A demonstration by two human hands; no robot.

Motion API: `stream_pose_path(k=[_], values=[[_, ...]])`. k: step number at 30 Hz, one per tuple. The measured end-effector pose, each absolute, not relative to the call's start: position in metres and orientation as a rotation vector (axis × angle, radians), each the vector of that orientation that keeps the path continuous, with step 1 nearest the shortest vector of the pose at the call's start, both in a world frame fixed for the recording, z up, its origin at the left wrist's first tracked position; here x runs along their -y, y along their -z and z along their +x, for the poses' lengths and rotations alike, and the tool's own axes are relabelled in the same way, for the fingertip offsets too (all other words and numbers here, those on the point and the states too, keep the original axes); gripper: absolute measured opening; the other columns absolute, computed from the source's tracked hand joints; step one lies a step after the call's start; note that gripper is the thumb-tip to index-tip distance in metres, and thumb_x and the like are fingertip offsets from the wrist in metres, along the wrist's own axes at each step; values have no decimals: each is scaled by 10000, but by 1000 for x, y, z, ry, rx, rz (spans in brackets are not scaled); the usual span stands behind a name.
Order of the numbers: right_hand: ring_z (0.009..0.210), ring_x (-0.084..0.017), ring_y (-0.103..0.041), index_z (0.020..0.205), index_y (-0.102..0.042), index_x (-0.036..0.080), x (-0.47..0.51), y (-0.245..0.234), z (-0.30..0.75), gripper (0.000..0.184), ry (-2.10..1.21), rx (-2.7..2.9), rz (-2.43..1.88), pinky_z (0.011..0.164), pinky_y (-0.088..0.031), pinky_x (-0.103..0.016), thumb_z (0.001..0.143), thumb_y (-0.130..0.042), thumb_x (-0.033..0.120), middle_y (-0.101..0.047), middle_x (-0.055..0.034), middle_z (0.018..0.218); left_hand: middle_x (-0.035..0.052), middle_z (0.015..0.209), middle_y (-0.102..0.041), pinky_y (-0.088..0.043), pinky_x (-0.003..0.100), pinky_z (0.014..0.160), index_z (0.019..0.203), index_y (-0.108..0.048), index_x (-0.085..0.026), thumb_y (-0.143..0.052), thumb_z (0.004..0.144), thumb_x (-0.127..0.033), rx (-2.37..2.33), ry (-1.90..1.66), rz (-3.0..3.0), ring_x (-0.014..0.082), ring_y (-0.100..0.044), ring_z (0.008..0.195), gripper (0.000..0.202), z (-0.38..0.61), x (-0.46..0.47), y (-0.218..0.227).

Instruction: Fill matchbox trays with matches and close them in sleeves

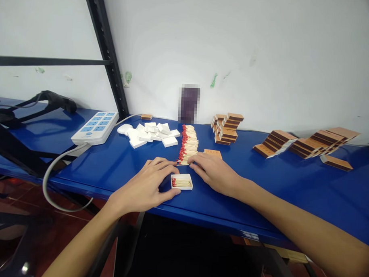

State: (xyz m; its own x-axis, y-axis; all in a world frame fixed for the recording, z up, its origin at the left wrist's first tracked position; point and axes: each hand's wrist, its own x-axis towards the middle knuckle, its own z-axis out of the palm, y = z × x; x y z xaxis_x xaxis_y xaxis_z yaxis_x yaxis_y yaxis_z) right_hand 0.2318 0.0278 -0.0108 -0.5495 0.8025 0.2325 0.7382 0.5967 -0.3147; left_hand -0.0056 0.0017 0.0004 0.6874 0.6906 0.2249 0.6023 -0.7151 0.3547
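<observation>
A white matchbox tray (pixel 186 187) with several red-tipped matches (pixel 183 182) in it lies near the table's front edge. My left hand (pixel 148 185) has thumb and index finger at the tray's near and far sides, its other fingers reaching toward a long row of loose matches (pixel 189 142). At the near end of that row, my right hand (pixel 215 172) has its fingertips closed on the stick ends; how many it pinches is hidden. Just behind the right hand lies an orange matchbox sleeve (pixel 213 153), partly covered.
White trays (pixel 154 133) lie heaped at the back left, by a power strip (pixel 95 128) with a cable. Stacked matchboxes stand at the back centre (pixel 229 128) and right (pixel 275 143), with more at far right (pixel 323 142). A black metal upright (pixel 110 51) rises at left.
</observation>
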Motion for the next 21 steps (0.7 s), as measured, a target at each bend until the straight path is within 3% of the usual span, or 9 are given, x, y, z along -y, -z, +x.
stream_pose_path(k=[7,11,21], values=[[867,-195,-601,1016,-623,187,-28,12,230,211,-249,2455,-1257,747,-437,-325,969,-429,255,-663,-65,949,46,1419,-504,-345,462,1048,1232,-537,-256,-546,924,-463,-1050,-477,2635,278,-372,1331,371,-8,-2,3],[782,-173,-581,964,-602,196,-27,11,226,142,-334,2409,-1312,669,-407,-289,946,-475,257,-644,-34,847,37,1433,-492,-331,482,1057,1198,-552,-268,-558,921,-444,-1040,-500,2643,279,-381,1328,329,-7,-2,3],[804,-180,-565,931,-499,203,-17,6,228,149,-349,2384,-1288,697,-416,-311,983,-368,252,-629,-55,934,62,1406,-480,-363,488,1029,1134,-588,-256,-595,888,-457,-1111,-544,2649,295,-421,1280,318,-7,-3,3]])
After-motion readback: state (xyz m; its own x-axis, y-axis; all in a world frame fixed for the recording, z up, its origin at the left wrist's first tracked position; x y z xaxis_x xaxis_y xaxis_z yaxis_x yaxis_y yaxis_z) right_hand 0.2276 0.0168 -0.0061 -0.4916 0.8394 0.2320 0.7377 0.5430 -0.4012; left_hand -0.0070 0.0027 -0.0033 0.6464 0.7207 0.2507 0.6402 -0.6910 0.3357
